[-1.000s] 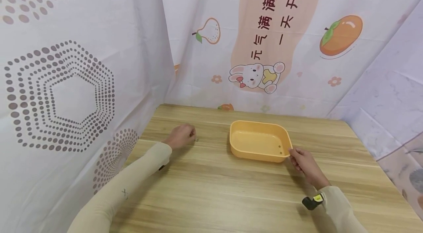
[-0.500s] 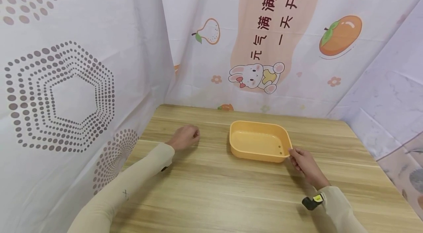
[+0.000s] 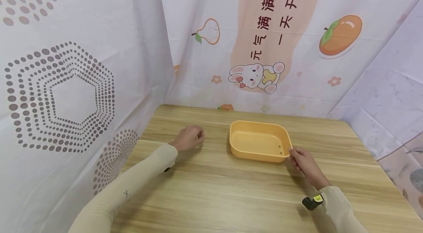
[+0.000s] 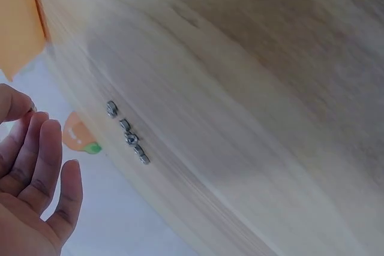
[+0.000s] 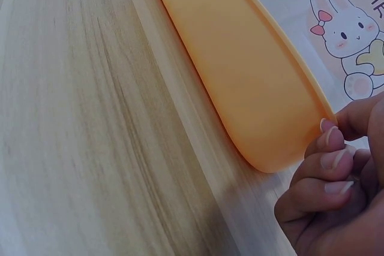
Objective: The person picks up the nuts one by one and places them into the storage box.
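In the head view my left hand is over the table, left of a yellow plastic tray. Its thumb and fingertips pinch a small metal nut, mostly hidden by them. The left wrist view shows several small metal nuts in a loose row on the wood beyond this hand; in the head view the hand covers them. My right hand grips the tray's near right corner, thumb and index finger at the rim. Two small dark nuts lie inside the tray, toward its right end.
The wood-grain table stretches around the tray. A printed curtain with a rabbit and fruit hangs along the back edge. Another patterned sheet hangs close on the left, and a pale one on the right.
My left hand has shifted slightly right, toward the tray, with its fingers together; the nuts seen by its fingertips earlier are now covered. The right hand and the tray have stayed put.
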### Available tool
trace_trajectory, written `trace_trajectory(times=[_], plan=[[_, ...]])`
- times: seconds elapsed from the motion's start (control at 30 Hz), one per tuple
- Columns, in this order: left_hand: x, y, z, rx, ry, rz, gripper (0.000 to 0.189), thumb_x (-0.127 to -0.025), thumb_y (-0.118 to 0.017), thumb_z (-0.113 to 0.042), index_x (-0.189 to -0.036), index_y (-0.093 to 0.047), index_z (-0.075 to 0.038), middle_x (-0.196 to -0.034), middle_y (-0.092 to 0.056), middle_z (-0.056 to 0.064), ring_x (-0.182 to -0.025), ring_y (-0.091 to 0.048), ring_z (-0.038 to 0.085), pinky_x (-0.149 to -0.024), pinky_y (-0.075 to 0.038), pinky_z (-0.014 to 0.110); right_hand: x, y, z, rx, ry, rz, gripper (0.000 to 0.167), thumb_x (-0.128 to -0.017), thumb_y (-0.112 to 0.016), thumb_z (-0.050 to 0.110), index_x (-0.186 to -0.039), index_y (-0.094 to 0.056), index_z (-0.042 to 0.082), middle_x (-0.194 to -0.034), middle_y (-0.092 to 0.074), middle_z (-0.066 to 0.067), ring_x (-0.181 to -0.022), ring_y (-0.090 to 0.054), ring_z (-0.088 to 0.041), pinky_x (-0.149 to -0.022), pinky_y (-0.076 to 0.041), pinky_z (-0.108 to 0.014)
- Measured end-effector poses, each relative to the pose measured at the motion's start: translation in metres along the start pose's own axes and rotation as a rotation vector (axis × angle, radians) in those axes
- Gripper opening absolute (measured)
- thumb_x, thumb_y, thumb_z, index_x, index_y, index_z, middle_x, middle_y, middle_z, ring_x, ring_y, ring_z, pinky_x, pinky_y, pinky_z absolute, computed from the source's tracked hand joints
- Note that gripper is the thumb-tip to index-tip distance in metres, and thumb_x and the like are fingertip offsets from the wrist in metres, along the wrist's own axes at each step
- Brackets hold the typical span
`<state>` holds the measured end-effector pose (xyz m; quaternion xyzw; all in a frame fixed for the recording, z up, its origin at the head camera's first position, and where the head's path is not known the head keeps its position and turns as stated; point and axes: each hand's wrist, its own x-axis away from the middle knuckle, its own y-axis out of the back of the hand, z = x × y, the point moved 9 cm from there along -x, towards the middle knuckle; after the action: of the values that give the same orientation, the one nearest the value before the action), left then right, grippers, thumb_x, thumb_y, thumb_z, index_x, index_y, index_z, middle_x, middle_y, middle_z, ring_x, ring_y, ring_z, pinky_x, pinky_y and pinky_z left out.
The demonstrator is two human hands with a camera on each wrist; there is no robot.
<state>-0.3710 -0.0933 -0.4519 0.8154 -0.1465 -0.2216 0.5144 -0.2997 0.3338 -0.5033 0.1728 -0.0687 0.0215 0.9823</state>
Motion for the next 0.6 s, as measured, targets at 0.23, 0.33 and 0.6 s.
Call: trace_trajectory(times=[0.23, 0.33, 0.6], plan=[[-0.001, -0.001, -0.007, 0.013, -0.018, -0.003, 0.011, -0.096, -0.069, -0.013, -0.085, -0.068, -0.017, -0.082, -0.064, -0.009, -0.071, -0.057, 0.006, -0.064, -0.050, 0.025, 0.000, 0.000, 0.000, 0.005, 0.012, -0.005, 0.041, -0.110, -0.049, 0.035, -0.085, -0.051, 0.002, -0.070, -0.045, 0.000, -0.055, -0.040, -0.008, -0.049, -0.036, -0.023], [-0.002, -0.001, -0.011, 0.026, -0.027, -0.005, 0.012, -0.096, -0.069, -0.013, -0.085, -0.067, -0.018, -0.082, -0.064, -0.009, -0.070, -0.057, 0.007, -0.063, -0.050, 0.026, 0.000, 0.000, 0.000, 0.003, 0.011, -0.004, 0.041, -0.110, -0.049, 0.035, -0.084, -0.050, 0.003, -0.070, -0.045, 0.000, -0.055, -0.040, -0.008, -0.049, -0.036, -0.023], [-0.006, -0.003, -0.018, 0.034, -0.036, 0.000, 0.011, -0.096, -0.068, -0.014, -0.086, -0.068, -0.019, -0.083, -0.064, -0.010, -0.071, -0.057, 0.006, -0.065, -0.051, 0.026, 0.001, 0.000, 0.000, 0.002, 0.008, -0.002, 0.044, -0.110, -0.048, 0.036, -0.089, -0.051, -0.002, -0.070, -0.046, 0.000, -0.056, -0.040, -0.009, -0.049, -0.036, -0.023]])
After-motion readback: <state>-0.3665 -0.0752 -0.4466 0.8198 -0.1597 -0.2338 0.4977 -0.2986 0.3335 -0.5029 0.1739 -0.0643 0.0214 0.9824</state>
